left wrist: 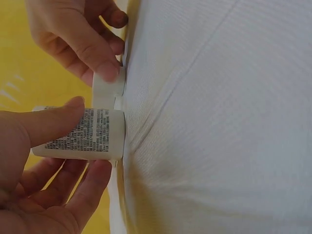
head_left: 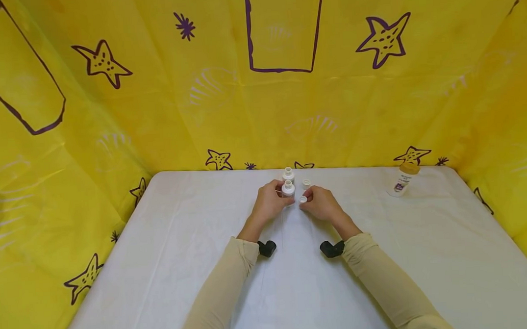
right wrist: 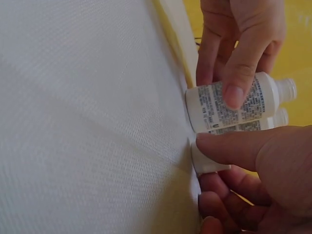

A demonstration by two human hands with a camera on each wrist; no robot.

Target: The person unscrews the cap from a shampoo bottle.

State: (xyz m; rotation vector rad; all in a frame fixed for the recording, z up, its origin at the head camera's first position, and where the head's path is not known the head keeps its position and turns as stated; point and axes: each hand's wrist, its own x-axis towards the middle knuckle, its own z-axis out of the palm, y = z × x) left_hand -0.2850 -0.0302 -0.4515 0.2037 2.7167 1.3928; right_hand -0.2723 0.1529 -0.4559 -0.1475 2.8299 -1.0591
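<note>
Left hand has its thumb and fingers wrapped around a small white bottle standing on the white table, mid-table near the back. Right hand pinches a little white cap just beside it. Second bottle sits right behind.

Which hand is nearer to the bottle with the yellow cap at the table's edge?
Right. The right hand lies between the left hand and the yellow-capped bottle; neither touches it.

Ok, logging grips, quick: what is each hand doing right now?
Left hand: holding the small white bottle, upright on the table.
Right hand: pinching a white cap.
</note>
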